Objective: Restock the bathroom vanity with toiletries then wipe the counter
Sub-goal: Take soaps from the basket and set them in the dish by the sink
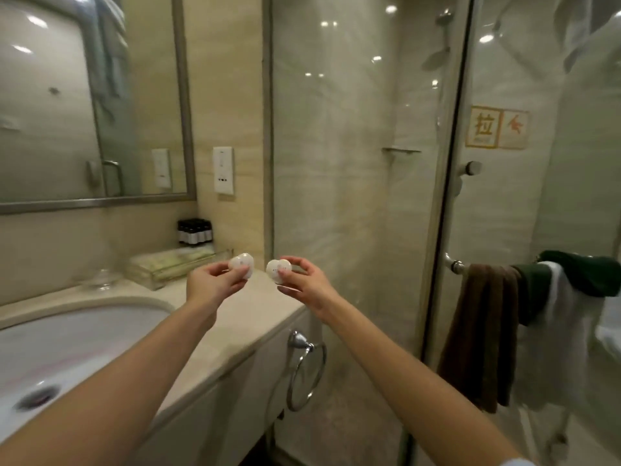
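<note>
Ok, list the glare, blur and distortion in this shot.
Head view: ceiling-light glare spots dot the shower glass and mirror; head view: wide-angle bending bows the counter edge and door frame; head view: soft overall, so print on the white toiletry pinched by the left hand and the second white toiletry in the right hand is unreadable, as are the dark bottles' labels.

The left forearm [134, 368] and right forearm [403, 364] are bare along their whole visible length, as are the left hand [208, 280] and right hand [305, 284]. A pale, whitish-blue sleeve [519, 462] edge shows at the right arm's upper end.
</note>
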Demonstrator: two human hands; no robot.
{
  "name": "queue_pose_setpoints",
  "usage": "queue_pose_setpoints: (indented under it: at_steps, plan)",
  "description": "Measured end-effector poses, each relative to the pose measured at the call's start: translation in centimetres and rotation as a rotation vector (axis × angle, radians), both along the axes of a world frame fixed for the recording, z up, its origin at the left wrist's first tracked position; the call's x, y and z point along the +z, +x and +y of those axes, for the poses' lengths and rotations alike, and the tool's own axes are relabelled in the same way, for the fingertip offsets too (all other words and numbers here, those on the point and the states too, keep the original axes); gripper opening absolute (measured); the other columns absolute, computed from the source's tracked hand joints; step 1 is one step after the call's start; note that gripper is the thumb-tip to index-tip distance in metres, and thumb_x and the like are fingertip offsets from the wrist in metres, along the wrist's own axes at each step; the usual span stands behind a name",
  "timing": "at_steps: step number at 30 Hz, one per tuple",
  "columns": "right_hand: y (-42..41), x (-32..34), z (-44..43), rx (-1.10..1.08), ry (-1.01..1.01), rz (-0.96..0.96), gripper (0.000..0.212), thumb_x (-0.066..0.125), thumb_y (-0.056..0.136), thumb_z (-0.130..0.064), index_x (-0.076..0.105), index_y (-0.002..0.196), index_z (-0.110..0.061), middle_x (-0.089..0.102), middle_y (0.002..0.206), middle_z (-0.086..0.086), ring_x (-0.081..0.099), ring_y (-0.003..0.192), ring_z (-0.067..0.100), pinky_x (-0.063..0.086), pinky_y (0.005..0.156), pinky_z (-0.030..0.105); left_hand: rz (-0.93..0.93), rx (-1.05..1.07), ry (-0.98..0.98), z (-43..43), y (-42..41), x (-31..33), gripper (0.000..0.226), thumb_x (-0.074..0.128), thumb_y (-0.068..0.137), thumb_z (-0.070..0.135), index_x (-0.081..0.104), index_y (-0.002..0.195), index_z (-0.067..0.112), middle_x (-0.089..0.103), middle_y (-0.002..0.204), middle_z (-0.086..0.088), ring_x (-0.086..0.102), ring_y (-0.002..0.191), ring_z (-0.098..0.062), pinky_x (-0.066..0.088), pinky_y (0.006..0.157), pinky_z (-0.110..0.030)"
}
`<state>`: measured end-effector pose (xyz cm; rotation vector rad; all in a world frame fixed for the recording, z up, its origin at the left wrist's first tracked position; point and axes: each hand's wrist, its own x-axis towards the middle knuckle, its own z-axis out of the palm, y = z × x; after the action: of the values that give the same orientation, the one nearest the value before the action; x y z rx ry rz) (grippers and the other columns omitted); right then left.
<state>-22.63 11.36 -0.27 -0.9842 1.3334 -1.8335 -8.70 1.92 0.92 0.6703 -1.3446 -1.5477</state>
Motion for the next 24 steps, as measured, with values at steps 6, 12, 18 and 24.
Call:
queue_pose_setpoints:
  at_steps: [6,12,18,24]
  plan:
    - [2.6,1.0,-10.9,0.106,0.041,-0.003,0.013,0.063,0.088,-0.007,0.057,0.097,-0.013,0.063,0.096,0.007,0.063,0.081,0.018,0.057,0.067,0.023,0.062,0.313,0.184,-10.1,4.9,-0.2,0.031,0.07,0.081,0.0,0.06,0.109,-0.006,0.06,0.095,-0.013,0.057,0.064,-0.014,0.052,0.049,-0.012]
    - [3.9,-0.1,-21.3,0.183,0.088,0.066,0.019,0.064,0.087,-0.007,0.056,0.105,-0.01,0.061,0.102,0.009,0.063,0.086,0.018,0.058,0.073,0.025,-0.016,0.487,0.221,-18.9,8.6,-2.3,0.012,0.07,0.079,0.0,0.059,0.08,0.004,0.058,0.075,-0.006,0.058,0.061,-0.016,0.056,0.067,-0.026]
    - [4.1,-1.4,-30.8,0.19,0.174,0.12,0.026,0.068,0.084,-0.004,0.057,0.107,-0.007,0.064,0.1,0.012,0.064,0.083,0.02,0.055,0.074,0.029,-0.096,0.595,0.263,-27.1,11.1,-4.2,0.014,0.072,0.079,0.007,0.059,0.076,0.008,0.059,0.072,-0.008,0.056,0.059,-0.02,0.053,0.067,-0.033]
    - [5.3,-1.1,-40.3,0.202,0.146,0.315,0.02,0.072,0.08,-0.007,0.056,0.09,-0.013,0.064,0.086,0.004,0.061,0.076,0.016,0.05,0.063,0.025,-0.212,0.704,0.215,-34.9,12.3,-5.5,0.026,0.074,0.078,0.014,0.061,0.101,0.014,0.064,0.087,-0.01,0.058,0.061,-0.018,0.05,0.055,-0.027]
